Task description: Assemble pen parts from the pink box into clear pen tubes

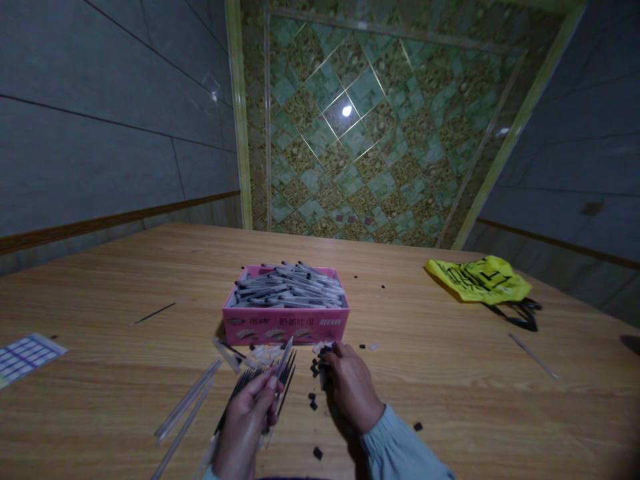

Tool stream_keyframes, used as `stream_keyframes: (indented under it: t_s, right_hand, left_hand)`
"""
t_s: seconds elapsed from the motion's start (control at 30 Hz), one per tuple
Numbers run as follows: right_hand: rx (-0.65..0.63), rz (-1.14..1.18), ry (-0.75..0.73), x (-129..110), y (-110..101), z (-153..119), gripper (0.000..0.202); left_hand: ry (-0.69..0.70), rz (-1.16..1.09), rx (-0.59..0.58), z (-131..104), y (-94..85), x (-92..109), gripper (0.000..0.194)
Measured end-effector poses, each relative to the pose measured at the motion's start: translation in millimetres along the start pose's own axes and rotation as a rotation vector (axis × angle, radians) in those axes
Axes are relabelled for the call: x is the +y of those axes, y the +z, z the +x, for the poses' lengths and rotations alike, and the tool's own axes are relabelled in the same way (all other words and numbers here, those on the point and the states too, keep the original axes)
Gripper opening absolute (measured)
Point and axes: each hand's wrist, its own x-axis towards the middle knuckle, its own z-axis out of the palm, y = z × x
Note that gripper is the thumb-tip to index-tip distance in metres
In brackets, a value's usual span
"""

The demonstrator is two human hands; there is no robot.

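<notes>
My left hand (250, 413) is closed around a clear pen (286, 352), its tip end pointing up and away from me. Under and beside that hand lie several thin black refills (245, 379). My right hand (353, 387) reaches down to a small heap of black pen plugs (326, 351), fingers bent together; what they pinch is hidden. Loose black plugs (313, 401) are scattered between the two hands. Just beyond, small clear pieces (267, 353) lie in front of a pink box (285, 328) full of pens (290, 287).
Clear pen barrels (187, 400) lie to the left of my left hand. A checked sheet (30, 357) is at the far left, a single refill (155, 313) nearer the box. On the right are a yellow bag (483, 280) with black handles and a clear barrel (533, 357).
</notes>
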Motion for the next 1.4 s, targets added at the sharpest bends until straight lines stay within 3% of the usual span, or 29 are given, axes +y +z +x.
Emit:
stream_keyframes:
  t_s: [0.27, 0.6, 0.67, 0.83, 0.93, 1.4]
  right_hand:
    - [-0.055, 0.048, -0.112, -0.7, 5.5, 1.5, 0.017]
    - [-0.061, 0.022, -0.114, -1.8, 3.5, 2.1, 0.007]
    - [-0.043, 0.138, -0.075, -1.2, 2.0, 2.8, 0.008]
    - [0.066, 0.748, 0.016, 2.1, -4.0, 10.3, 0.015]
    - [0.086, 0.967, 0.038, 3.1, -11.0, 14.7, 0.016]
    - [-0.020, 1.037, -0.027, -3.9, -16.8, 12.0, 0.018]
  left_hand:
    - [-0.019, 0.024, -0.023, 0.9, -1.7, -2.2, 0.065]
    - [-0.008, 0.043, -0.011, -0.9, -0.3, -2.0, 0.063]
    - [-0.013, 0.064, -0.009, -1.2, 0.3, -1.7, 0.064]
    - [-0.031, 0.103, -0.044, 2.7, 1.8, -5.6, 0.067]
    - [-0.035, 0.171, -0.100, 5.3, 1.3, -9.0, 0.065]
    - [-0.036, 0.300, -0.251, -6.8, 5.4, 3.7, 0.049]
